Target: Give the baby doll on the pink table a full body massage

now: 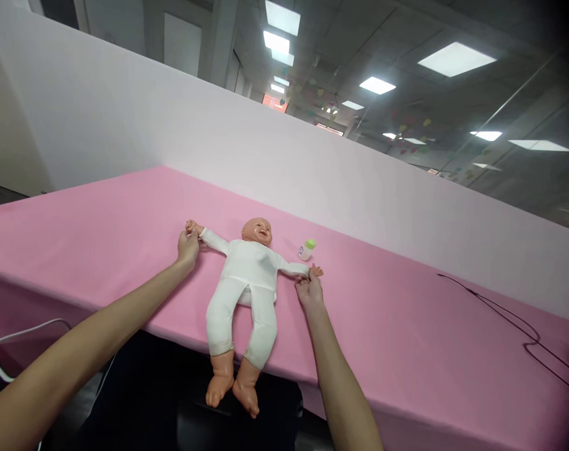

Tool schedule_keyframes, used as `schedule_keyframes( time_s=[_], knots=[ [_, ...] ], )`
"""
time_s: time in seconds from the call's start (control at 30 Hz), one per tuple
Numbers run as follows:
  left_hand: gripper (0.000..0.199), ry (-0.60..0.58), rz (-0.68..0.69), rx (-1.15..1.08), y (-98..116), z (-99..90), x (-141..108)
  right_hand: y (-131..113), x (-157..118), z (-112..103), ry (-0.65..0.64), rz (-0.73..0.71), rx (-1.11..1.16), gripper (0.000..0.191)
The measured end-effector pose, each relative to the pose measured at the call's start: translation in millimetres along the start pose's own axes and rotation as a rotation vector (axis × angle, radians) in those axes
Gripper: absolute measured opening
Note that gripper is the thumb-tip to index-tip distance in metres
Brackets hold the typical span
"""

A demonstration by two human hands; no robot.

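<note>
A baby doll (251, 266) in a white suit lies face up on the pink table cover, its arms spread and its bare feet hanging past the front edge. My left hand (189, 246) is closed on the doll's arm at the wrist, on the left of the view. On the other side, my right hand (310, 291) grips the doll's other arm near its wrist, with the doll's small fingers showing above mine. A small bottle (307, 250) with a green cap sits beyond my right hand, beside the doll's arm.
The pink-covered table (382, 313) backs onto a white partition (312, 169). A thin black cable (504, 311) runs over its right side. A white cable (30, 329) hangs at the lower left, near the front edge.
</note>
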State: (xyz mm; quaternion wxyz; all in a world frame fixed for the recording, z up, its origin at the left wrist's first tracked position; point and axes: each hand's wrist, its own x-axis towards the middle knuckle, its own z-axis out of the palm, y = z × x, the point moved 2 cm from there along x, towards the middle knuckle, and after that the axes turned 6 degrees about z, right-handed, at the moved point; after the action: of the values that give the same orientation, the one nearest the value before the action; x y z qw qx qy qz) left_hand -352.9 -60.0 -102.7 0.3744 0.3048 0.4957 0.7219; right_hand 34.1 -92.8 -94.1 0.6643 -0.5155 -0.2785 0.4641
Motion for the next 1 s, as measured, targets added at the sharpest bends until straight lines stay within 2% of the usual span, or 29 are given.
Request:
schedule_keyframes(
  time_s=[0.07, 0.17, 0.27, 0.37, 0.47, 0.53, 0.57, 0.63, 0.67, 0.73, 0.83, 0.93, 1.0],
  knots=[
    [0.013, -0.002, 0.009, -0.028, 3, 0.7, 1, -3, -5, 3, 0.004, -0.020, 0.033, 0.029],
    [0.015, -0.101, 0.256, 0.069, 16, 4.3, -10, -12, -21, 16, -0.085, -0.170, -0.053, 0.043],
    [0.022, -0.340, 0.586, 0.236, 30, 10.3, -31, -16, -39, 31, -0.297, -0.334, -0.247, 0.050],
    [0.032, -0.673, 0.819, 0.406, 35, 17.5, -50, -11, -54, 43, -0.520, -0.407, -0.421, 0.042],
    [0.031, -0.974, 0.986, 0.564, 34, 23.7, -61, -7, -63, 48, -0.683, -0.475, -0.621, 0.034],
    [0.027, -1.070, 1.050, 0.623, 32, 25.6, -64, -7, -66, 49, -0.737, -0.508, -0.704, 0.031],
    [0.026, -1.079, 1.059, 0.631, 31, 25.7, -64, -8, -67, 49, -0.741, -0.515, -0.712, 0.031],
    [0.025, -1.005, 1.016, 0.593, 30, 23.8, -62, -11, -66, 49, -0.696, -0.508, -0.664, 0.034],
    [0.027, -0.930, 0.966, 0.550, 29, 21.9, -60, -13, -65, 48, -0.643, -0.495, -0.615, 0.036],
    [0.038, -0.724, 0.840, 0.446, 28, 16.3, -53, -16, -57, 44, -0.477, -0.452, -0.495, 0.043],
    [0.059, -0.395, 0.679, 0.388, 27, 5.1, -39, -17, -38, 26, -0.158, -0.369, -0.324, 0.048],
    [0.062, -0.227, 0.655, 0.574, 28, -5.7, -25, -14, -16, -1, 0.086, -0.277, -0.292, 0.045],
    [0.054, -0.187, 0.675, 0.795, 26, -12.2, -17, -12, -6, -17, 0.155, -0.269, -0.358, 0.041]
  ],
)
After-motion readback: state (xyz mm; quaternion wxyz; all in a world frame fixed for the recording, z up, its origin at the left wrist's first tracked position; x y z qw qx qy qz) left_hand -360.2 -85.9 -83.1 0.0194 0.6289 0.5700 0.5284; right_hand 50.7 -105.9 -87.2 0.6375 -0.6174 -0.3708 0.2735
